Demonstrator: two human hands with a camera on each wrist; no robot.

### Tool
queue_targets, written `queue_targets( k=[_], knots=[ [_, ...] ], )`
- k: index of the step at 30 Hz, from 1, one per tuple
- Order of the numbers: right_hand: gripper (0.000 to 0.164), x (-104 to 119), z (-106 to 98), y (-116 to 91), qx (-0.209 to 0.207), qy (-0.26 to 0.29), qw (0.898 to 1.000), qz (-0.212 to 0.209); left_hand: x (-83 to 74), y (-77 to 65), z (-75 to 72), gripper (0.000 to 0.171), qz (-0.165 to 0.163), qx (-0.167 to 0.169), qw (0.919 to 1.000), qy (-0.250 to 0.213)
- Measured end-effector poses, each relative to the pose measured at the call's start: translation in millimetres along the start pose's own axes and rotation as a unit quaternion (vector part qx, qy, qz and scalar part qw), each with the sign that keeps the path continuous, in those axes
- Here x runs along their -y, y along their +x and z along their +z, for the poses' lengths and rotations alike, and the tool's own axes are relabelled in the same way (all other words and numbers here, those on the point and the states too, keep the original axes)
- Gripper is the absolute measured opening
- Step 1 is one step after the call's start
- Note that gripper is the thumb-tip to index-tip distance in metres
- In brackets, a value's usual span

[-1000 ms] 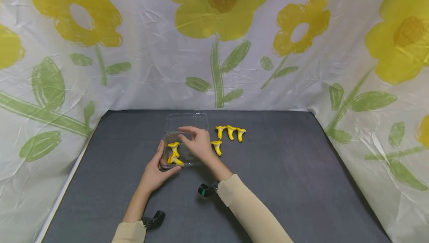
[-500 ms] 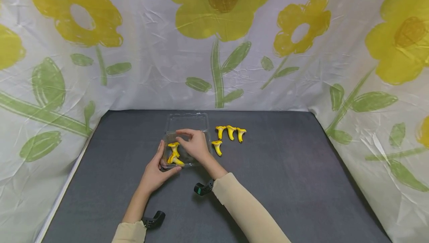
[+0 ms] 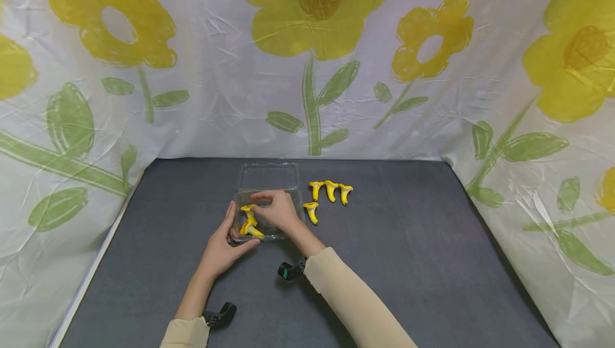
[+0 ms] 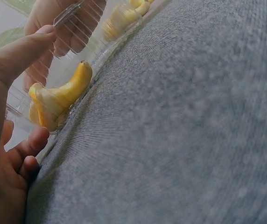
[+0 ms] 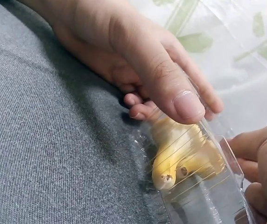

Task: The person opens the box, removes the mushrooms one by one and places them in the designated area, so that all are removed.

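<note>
A clear plastic clamshell box (image 3: 275,237) stands on the dark cloth, its lid (image 3: 268,176) hinged open at the back. My left hand (image 3: 222,249) grips the box's left side, thumb over the front rim and fingers round the far side. Two yellow chanterelle mushrooms lie at the left of the box: the farther chanterelle (image 3: 250,214) above the nearer chanterelle (image 3: 252,229). My right hand (image 3: 278,212) reaches in with bent fingers, thumb tip right at the farther cap; I cannot tell whether it pinches it. Through the plastic, the left wrist view shows one chanterelle (image 4: 66,95) close up.
Right of the box, several more chanterelles lie on the cloth: a row of three (image 3: 330,191) and a single one (image 3: 311,212) nearer. A white curtain (image 3: 216,118) with yellow flowers encloses the back and sides of the table (image 3: 423,252).
My right hand has moved left and nearer within the box, and its thumb has come down to the farther chanterelle's cap. The left hand, box and mushrooms look the same.
</note>
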State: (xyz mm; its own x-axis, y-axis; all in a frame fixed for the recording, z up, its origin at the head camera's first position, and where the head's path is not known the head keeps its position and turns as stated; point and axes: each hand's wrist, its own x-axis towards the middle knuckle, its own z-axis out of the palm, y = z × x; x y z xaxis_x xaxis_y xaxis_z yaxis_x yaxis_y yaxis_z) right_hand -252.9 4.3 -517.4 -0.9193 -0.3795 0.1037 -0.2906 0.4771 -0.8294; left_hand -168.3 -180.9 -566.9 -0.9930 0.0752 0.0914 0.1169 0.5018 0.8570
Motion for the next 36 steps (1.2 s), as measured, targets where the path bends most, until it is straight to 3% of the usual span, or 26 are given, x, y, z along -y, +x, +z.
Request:
queue_targets(
  k=[10,21,36],
  knots=[
    [0.028,-0.6,1.6,0.5,0.026,-0.058,0.998,0.027,-1.6,-0.2,-0.8,0.119,-0.005,0.001,1.0,0.002],
    [0.019,-1.0,5.9,1.7,0.002,-0.112,0.993,0.028,-2.0,-0.7,-0.2,0.118,-0.009,0.003,0.9999,0.003],
    [0.019,0.3,5.0,3.2,-0.006,-0.118,0.993,0.026,-2.1,0.0,0.1,0.118,-0.009,-0.001,0.9999,0.007]
  ],
)
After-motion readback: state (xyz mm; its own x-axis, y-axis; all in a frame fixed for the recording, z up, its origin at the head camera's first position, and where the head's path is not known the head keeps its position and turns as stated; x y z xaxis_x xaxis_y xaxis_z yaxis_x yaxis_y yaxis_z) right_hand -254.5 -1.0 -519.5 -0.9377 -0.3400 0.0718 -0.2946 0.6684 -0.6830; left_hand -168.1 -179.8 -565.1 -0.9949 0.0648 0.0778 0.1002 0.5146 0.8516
